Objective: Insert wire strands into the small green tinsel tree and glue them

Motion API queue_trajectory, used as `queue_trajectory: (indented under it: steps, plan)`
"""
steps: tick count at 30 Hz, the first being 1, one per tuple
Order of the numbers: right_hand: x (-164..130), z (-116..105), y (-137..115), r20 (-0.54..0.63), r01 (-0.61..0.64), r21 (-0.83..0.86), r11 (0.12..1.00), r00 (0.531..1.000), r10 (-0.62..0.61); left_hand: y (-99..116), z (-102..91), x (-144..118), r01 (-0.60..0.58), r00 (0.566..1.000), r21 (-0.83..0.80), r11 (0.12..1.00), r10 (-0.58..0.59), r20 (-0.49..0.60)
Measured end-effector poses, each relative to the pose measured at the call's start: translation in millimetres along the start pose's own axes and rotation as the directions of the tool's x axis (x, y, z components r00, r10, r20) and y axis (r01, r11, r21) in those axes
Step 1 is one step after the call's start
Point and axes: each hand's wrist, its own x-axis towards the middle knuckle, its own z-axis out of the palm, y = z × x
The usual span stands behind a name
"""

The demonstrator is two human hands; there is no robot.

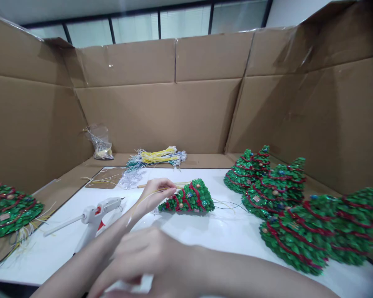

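Observation:
A small green Christmas tree with red garland and bead ornaments lies on its side on the white table, its tip toward the left. Just beyond that tip, my left hand pinches a thin yellow wire, which trails back along the wrist. Thin dark and pale wires extend from the tree's base to the right. Closer to me, my right hand crosses in front of my left forearm. Motion blurs its bent fingers, and whether they hold anything is unclear.
A white glue gun rests left of my forearm. Bundled yellow and white wires lie at the back, near a plastic bag. Several finished-looking trees stand on the right; another tree is at far left. Cardboard walls enclose the table.

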Motion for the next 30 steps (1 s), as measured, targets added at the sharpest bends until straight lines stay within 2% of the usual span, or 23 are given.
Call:
queue_trajectory:
  steps: [2,4,5,8,9,11,14,18,23,30]
  plan:
    - [-15.5,-27.5,12.0,-0.185,-0.111,-0.002,0.994,0.977,0.109,2.6,0.2,4.4,-0.044,0.999,0.011,0.999,0.044,0.000]
    - [-36.3,-53.3,26.5,-0.356,-0.293,-0.087,0.952,0.902,0.245,1.7,0.9,6.9,-0.086,0.996,0.020,0.996,0.087,-0.018]
    - [-47.7,-64.2,33.9,-0.449,-0.381,-0.114,0.918,0.844,0.294,-0.1,1.3,7.2,-0.090,0.996,0.018,0.996,0.090,-0.027]
    - [-81.0,-85.2,54.6,-0.680,-0.612,-0.106,0.784,0.619,0.392,-7.7,1.6,5.0,-0.028,0.999,-0.012,1.000,0.028,-0.031]
    - [-90.7,-88.3,60.6,-0.713,-0.660,-0.117,0.742,0.576,0.400,-9.7,1.2,3.6,-0.008,0.999,-0.012,1.000,0.008,-0.032]
    - [-106.4,-89.7,71.5,-0.723,-0.744,-0.138,0.654,0.527,0.447,-11.8,0.0,0.3,0.007,0.999,-0.007,1.000,-0.007,-0.040]
    - [-121.4,-83.7,86.1,-0.670,-0.827,-0.140,0.544,0.484,0.563,-10.5,-0.7,-4.3,0.002,0.999,0.012,1.000,-0.002,-0.046]
    - [-129.8,-73.2,99.4,-0.549,-0.876,-0.135,0.463,0.455,0.701,-11.5,2.4,-7.2,-0.042,0.998,0.113,0.993,0.046,-0.039]
    - [-128.7,-74.2,99.2,-0.473,-0.872,-0.269,0.410,0.490,0.732,-24.2,2.5,-5.5,-0.134,0.989,0.205,0.969,0.144,-0.038]
    - [-122.3,-78.5,92.1,-0.452,-0.835,-0.410,0.369,0.536,0.713,-25.2,-1.8,-5.4,-0.114,0.990,0.236,0.965,0.129,-0.051]
